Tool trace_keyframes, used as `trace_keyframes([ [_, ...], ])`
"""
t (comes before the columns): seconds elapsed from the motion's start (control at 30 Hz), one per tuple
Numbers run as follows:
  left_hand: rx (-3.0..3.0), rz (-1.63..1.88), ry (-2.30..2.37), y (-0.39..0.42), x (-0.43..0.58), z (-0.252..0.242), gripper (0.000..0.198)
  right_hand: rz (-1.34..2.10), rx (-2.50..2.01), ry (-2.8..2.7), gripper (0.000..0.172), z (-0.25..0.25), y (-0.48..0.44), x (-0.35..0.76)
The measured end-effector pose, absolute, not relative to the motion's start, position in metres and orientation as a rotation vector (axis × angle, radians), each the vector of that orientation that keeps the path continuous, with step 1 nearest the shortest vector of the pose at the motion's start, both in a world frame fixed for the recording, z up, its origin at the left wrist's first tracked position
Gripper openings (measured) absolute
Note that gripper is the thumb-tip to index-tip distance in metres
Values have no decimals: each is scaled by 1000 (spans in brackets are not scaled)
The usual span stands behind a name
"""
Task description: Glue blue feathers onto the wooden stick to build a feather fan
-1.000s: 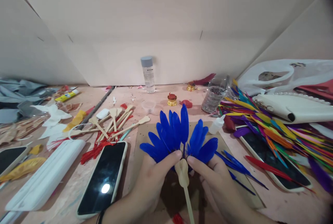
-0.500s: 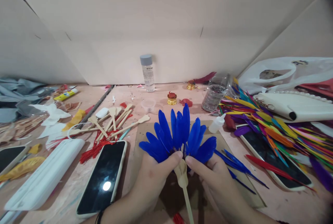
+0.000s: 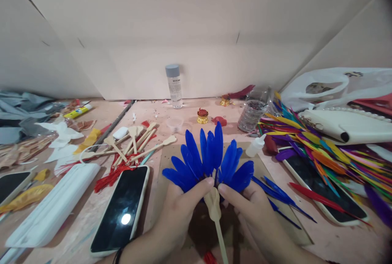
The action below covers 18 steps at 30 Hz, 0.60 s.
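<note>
Between my two hands is a feather fan: blue feathers (image 3: 210,153) spread in an arc above a pale wooden handle (image 3: 215,215). My left hand (image 3: 180,206) grips the fan's left half, thumb pressed at the feather bases near the handle's top. On the other side my right hand (image 3: 251,206) pinches the right half, its thumb at the same height. The fingers behind the feathers are mostly hidden. Below the fan lies a brown board (image 3: 294,219), with a few loose blue feathers (image 3: 281,198) on its right and a small glue bottle (image 3: 255,146) at its far edge.
Wooden fan handles (image 3: 134,143) and red tassels (image 3: 113,176) lie left, near a phone (image 3: 122,211) and a long white case (image 3: 53,206). Colourful feathers (image 3: 324,149) cover the right, over another phone (image 3: 324,190). A clear bottle (image 3: 174,88) stands against the wall.
Almost nothing differs. The left feathers have shifted very slightly left, and both hands keep their grip on the fan.
</note>
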<state>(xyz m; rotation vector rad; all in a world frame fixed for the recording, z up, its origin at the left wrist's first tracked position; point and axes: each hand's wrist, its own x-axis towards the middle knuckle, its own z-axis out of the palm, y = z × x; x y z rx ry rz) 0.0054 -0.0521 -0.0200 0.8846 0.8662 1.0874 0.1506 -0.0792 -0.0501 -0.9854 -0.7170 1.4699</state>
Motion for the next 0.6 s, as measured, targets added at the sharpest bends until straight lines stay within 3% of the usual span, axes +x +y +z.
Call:
trace_keyframes([
  [0.6, 916, 1019, 843, -50, 5, -20, 17, 1433, -1077, -739, 32, -49, -79, 150],
])
